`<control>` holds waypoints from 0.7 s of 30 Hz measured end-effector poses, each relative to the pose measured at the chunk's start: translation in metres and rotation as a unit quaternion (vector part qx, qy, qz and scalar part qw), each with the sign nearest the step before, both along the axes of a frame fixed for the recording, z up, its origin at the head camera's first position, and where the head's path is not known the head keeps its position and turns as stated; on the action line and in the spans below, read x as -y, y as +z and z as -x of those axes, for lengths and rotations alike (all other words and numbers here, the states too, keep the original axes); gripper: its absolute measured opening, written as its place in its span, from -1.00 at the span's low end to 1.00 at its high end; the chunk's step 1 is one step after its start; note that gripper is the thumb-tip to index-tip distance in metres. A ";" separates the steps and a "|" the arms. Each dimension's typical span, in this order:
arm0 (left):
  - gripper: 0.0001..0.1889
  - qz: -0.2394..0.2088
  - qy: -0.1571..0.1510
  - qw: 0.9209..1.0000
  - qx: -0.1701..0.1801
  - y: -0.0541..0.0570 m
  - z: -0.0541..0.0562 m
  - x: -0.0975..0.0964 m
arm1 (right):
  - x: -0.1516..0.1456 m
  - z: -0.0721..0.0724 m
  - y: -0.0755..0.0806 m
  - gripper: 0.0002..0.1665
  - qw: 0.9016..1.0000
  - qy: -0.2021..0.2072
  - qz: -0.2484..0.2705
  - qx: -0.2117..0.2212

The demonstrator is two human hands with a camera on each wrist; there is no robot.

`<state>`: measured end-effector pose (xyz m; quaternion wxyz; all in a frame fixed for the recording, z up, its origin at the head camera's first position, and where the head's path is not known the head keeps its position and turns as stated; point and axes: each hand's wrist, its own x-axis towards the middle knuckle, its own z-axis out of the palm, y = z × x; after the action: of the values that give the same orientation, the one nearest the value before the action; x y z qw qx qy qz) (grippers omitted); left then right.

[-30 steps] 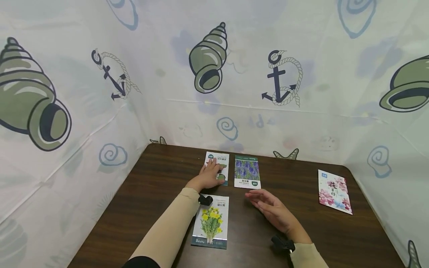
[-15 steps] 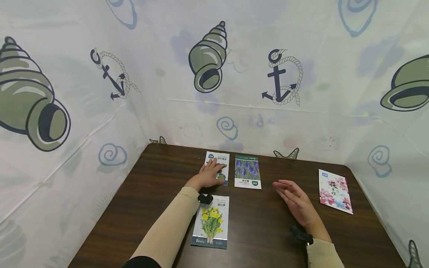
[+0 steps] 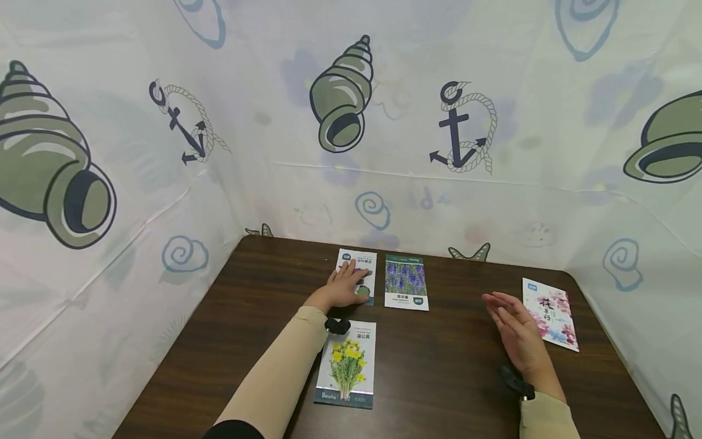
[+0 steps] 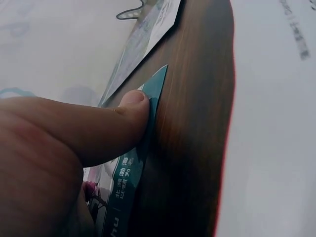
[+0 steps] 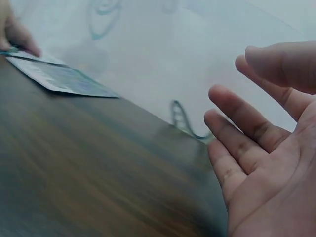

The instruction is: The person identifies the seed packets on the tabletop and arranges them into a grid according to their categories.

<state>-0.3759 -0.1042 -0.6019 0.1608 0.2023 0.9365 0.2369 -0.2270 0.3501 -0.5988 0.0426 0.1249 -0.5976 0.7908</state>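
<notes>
My left hand (image 3: 341, 288) lies with spread fingers on a white seed packet (image 3: 370, 262) at the back of the table, covering part of its picture. In the left wrist view the thumb (image 4: 111, 126) presses near the packet's teal bottom edge (image 4: 129, 182). Just right of it lies a packet with purple flowers (image 3: 406, 279). My right hand (image 3: 520, 332) is held over the right side of the table, palm turned inward and fingers extended, with nothing in it. Beyond its fingers, partly overlapped by it in the head view, is a pink-blossom packet (image 3: 558, 308).
A packet with yellow flowers (image 3: 347, 366) lies nearer the front, partly behind the left forearm. The dark wooden table (image 3: 439, 366) is enclosed at the back and sides by a pale printed cloth (image 3: 406, 207).
My right hand has moved rightward from near the purple-flower packet to beside the pink-blossom one. The left hand has stayed on its packet.
</notes>
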 end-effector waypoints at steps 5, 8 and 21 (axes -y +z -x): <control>-0.09 0.001 -0.003 1.000 -0.008 0.002 -0.003 0.000 | -0.020 -0.006 -0.001 -0.43 0.998 -0.054 0.025 -0.016; -0.10 -0.010 -0.004 1.000 -0.007 0.005 -0.005 -0.001 | -0.029 -0.010 -0.001 -0.44 0.996 -0.079 0.042 -0.024; -0.07 0.000 0.006 1.000 -0.005 -0.003 0.002 0.000 | -0.043 -0.010 0.003 -0.45 0.961 -0.246 0.122 -0.014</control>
<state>-0.3780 -0.1040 -0.6051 0.1552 0.1981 0.9385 0.2364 -0.2173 0.3932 -0.5954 0.2592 -0.0217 -0.5079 0.8212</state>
